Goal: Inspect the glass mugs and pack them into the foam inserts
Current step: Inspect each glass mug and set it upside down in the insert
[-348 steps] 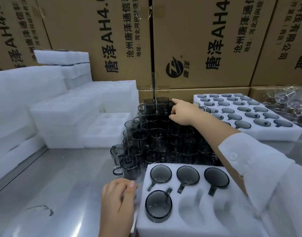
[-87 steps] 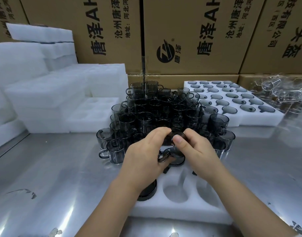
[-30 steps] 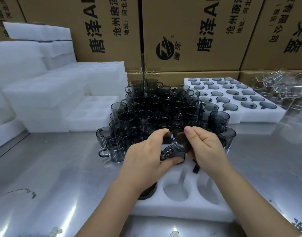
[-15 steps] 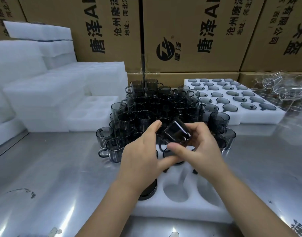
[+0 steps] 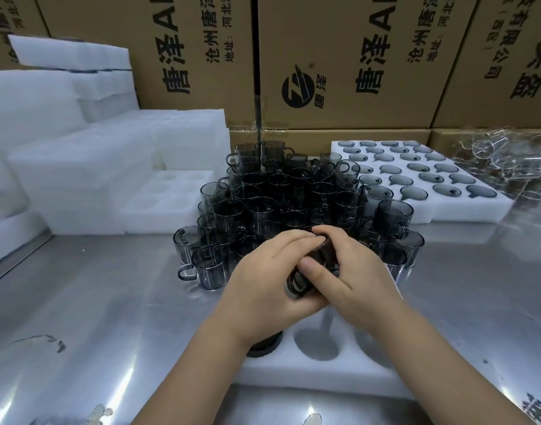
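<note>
While both hands meet just above the near foam insert (image 5: 324, 374), a dark smoked mug (image 5: 297, 285) is clamped between them, tipped on its side with its rim facing near and left. The left hand (image 5: 260, 286) wraps it from the left, its fingers (image 5: 290, 243) curled together over the top of the glass. The right hand (image 5: 359, 277) grips from the right, its thumb (image 5: 316, 269) laid across the near side of the mug and its other fingers bent over the far side. Most of the mug is hidden by the hands.

Below the wrists, the near foam insert lies on the steel desk (image 5: 94, 302); one packed mug (image 5: 264, 345) sits in its left pocket, and an open pocket (image 5: 316, 342) shows just to the right. Beyond the hands stands a tight cluster of smoked mugs (image 5: 278, 194), upright and touching one another. To the far right lies a filled foam insert (image 5: 465, 211), with a heap of clear glassware (image 5: 508, 161) past it. Stacks of bare foam inserts (image 5: 79, 179) occupy the left, and printed cardboard boxes (image 5: 339, 56) line the back.
</note>
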